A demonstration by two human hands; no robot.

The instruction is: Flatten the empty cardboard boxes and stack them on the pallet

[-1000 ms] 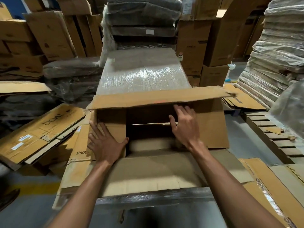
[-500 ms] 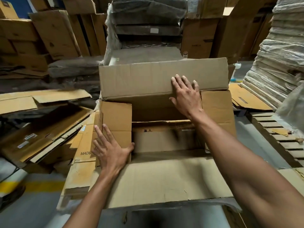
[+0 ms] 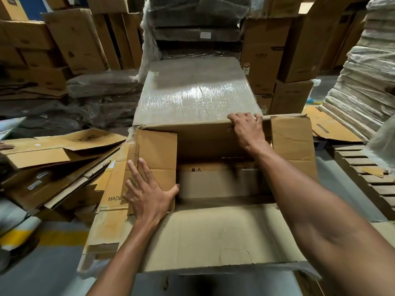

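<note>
While left hand (image 3: 149,192) presses flat on side flap (image 3: 159,149) | right hand (image 3: 248,131) curls over far flap (image 3: 201,138) beyond it | risk: box (image 3: 213,238) bottom unseen, maybe taped; forcing tears flap

right hand (image 3: 248,131): fingertips hidden behind box (image 3: 205,144) flap | inner print (image 3: 195,169): blurred (unreadable) | pallet (image 3: 367,189): cropped right

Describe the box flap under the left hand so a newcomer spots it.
In front of the shrink-wrapped stack sits an open cardboard box. Its left side flap leans inward. Unlike the right side flap, it has the left hand flat on it.
</note>
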